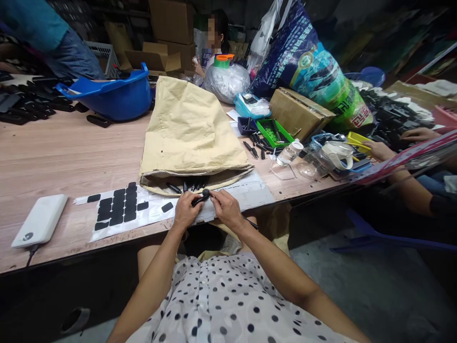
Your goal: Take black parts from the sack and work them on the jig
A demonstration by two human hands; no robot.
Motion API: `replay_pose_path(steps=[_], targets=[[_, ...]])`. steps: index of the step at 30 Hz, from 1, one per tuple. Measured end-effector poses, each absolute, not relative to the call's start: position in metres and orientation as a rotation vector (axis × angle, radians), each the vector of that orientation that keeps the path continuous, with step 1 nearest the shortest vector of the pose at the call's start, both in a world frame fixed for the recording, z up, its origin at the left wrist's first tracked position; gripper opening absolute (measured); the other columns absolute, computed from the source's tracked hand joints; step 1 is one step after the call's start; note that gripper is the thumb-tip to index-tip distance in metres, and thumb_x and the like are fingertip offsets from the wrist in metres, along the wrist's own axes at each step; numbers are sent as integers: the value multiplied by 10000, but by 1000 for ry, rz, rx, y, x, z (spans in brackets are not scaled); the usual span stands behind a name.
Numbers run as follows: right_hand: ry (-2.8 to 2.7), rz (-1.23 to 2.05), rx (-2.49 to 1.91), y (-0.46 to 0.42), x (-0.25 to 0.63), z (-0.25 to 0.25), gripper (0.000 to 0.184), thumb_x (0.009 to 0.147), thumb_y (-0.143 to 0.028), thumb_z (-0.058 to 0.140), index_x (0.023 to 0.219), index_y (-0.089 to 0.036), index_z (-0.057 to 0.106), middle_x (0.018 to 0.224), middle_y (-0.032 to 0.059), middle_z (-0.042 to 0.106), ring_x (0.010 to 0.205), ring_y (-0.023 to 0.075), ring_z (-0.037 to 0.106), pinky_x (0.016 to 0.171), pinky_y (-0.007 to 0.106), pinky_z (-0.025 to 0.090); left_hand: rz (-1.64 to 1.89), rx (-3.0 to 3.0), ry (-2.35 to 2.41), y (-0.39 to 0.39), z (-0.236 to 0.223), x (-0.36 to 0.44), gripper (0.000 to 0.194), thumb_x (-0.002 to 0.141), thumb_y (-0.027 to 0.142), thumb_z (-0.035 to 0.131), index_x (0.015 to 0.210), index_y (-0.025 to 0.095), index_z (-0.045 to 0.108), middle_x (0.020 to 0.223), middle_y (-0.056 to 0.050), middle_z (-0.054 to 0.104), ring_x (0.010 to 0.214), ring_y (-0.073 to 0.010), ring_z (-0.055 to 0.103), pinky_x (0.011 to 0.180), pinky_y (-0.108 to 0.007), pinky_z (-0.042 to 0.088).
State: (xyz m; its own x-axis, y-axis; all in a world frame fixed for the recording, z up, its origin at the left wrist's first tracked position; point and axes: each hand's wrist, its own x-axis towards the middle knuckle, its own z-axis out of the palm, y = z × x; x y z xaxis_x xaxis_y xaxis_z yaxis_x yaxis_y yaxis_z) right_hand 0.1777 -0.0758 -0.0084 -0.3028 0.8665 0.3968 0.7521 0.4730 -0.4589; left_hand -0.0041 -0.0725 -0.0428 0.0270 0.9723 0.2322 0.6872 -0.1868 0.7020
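At the table's front edge, my left hand (186, 209) is closed round a slim black piece with a round, knob-like end (205, 193); its exact kind is too small to tell. The fingertips of my right hand (226, 208) pinch together at that round end. Just beyond my hands lies a tan sack (189, 128), its mouth towards me, with several slim black pieces (173, 188) inside. To the left, a white sheet (150, 214) bears rows of black rounded-square stickers (116, 207).
A white power bank (41, 220) with a cable lies at the left edge. Behind stand a blue basin (114, 95) and a large printed bag (310, 66). A green tray (273, 132), a clear bottle (290, 152) and a co-worker's hand (380, 150) are to the right.
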Motion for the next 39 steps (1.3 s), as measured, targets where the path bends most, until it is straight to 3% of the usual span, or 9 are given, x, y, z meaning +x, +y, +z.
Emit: replay_pose_path(steps=[10, 19, 25, 31, 35, 39], targets=[[-2081, 251, -1376, -73, 185, -18, 333, 957, -184, 463, 1186, -255, 694, 960, 52, 687, 914, 188, 636, 824, 275, 513, 987, 1930, 1696, -72, -43, -4, 108, 779, 241, 672, 882, 256, 703, 848, -14, 636, 871, -220, 603, 833, -363, 511], [-2154, -39, -1508, -29, 221, -30, 271, 938, -167, 520, 1107, -227, 723, 893, 74, 658, 875, 227, 580, 772, 312, 469, 984, 1964, 1713, -76, -42, -2, 96, 776, 249, 698, 871, 247, 686, 844, -17, 638, 846, -216, 600, 814, -361, 515], [-2185, -150, -1487, -25, 225, -42, 261, 944, -176, 502, 1097, -214, 710, 906, 83, 628, 865, 230, 526, 764, 315, 422, 1050, 2032, 1680, -77, -38, -2, 63, 830, 276, 675, 871, 228, 678, 844, -26, 650, 825, -212, 605, 771, -348, 511], [-2180, -160, -1497, -27, 223, -41, 261, 943, -178, 495, 1097, -211, 702, 914, 85, 615, 877, 236, 510, 778, 316, 413, 1147, 2115, 1417, -124, -27, 9, 185, 952, 343, 542, 987, 218, 674, 880, -57, 708, 814, -201, 645, 760, -333, 527], [-2172, -167, -1509, -27, 222, -40, 248, 937, -182, 502, 1083, -207, 701, 906, 85, 615, 878, 241, 513, 773, 322, 411, 925, 2108, 1192, -169, -40, 19, 252, 960, 376, 520, 1060, 220, 691, 935, -69, 754, 831, -193, 698, 779, -302, 548], [-2171, -162, -1519, -27, 220, -39, 231, 931, -186, 515, 1067, -208, 701, 904, 84, 621, 875, 239, 518, 762, 317, 412, 404, 1865, 1458, -180, -64, 21, 251, 939, 344, 529, 1082, 236, 704, 957, -55, 774, 875, -209, 731, 798, -294, 549]])
